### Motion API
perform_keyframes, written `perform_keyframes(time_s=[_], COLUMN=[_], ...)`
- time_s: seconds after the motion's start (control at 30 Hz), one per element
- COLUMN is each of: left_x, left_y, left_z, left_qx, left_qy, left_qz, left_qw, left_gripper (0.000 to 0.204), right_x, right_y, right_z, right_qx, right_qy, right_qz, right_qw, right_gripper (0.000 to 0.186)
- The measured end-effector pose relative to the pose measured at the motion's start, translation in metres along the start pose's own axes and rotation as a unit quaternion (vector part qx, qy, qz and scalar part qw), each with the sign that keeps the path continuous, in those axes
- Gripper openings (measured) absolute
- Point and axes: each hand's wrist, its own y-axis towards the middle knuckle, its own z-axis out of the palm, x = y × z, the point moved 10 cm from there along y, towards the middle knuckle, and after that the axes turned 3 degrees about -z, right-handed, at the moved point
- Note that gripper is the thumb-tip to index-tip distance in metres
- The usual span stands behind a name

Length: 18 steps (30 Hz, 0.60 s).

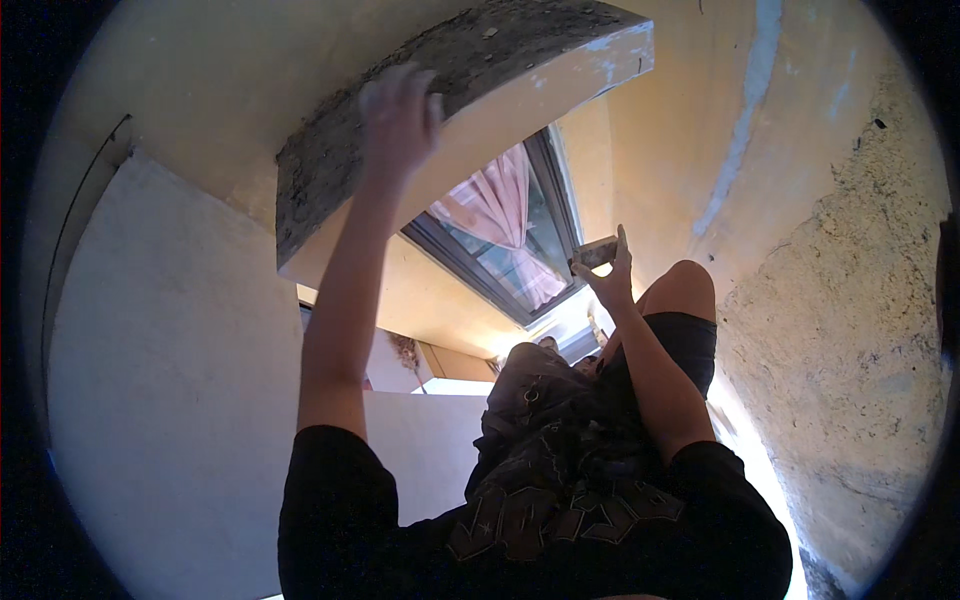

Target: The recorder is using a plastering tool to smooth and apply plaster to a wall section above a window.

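Your left hand (400, 125), blurred, has its fingers loosely spread, with no object visible in them. They overlap the dark, grimy face of a curved ledge (520, 45); whether they touch it or hover just off it cannot be told. Your right hand (614, 284) is closed upon a small rectangular block (598, 252), greyish-brown, gripped by its ends between thumb and fingers; it is held up, tilted slightly, well apart from the ledge and near the window frame in your view.

Around the left hand, the ledge shows a rough, crumbly surface with a pale chip upon it, bordered by a smooth cream-yellow side bearing whitish-blue patches toward its right end. Beyond this side appears a dark-framed window (543, 215) with a gathered pink curtain (512, 200).

To your right stands a yellow wall (670, 150), crossed by a pale streak (742, 130) and, farther right, by a coarse, pitted patch (840, 290). To your left extends a broad white panel (180, 330); near its inner side is a brown tufted object (404, 348). Your black shirt (560, 530) and dark shorts (682, 345) occupy the lower centre.
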Motion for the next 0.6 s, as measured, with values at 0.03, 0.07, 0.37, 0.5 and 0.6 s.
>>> perform_keyframes(time_s=[0.03,0.07,0.37,0.5,0.6], left_x=[0.016,0.025,0.024,0.044,0.044], left_y=[-0.005,-0.014,-0.028,-0.043,-0.042], left_z=[-0.008,-0.011,-0.023,-0.033,-0.034], left_qx=[-0.003,-0.003,-0.014,-0.036,-0.042], left_qy=[0.044,0.044,0.15,0.134,0.121], left_qz=[-0.018,-0.019,-0.086,-0.122,-0.122], left_qw=[0.999,0.999,0.985,0.983,0.984], left_gripper=[0.03,0.03,0.029,0.029,0.029], right_x=[0.002,0.005,0.141,0.177,0.174], right_y=[0.005,0.009,0.095,0.085,0.072], right_z=[0.001,0.002,0.039,0.053,0.051], right_qx=[-0.012,-0.026,-0.076,-0.055,-0.047], right_qy=[0.035,0.071,0.094,0.425,0.569], right_qz=[-0.008,-0.017,-0.188,-0.14,-0.097], right_qw=[0.999,0.997,0.975,0.893,0.815], right_gripper=[0.12,0.119,0.137,0.129,0.125])
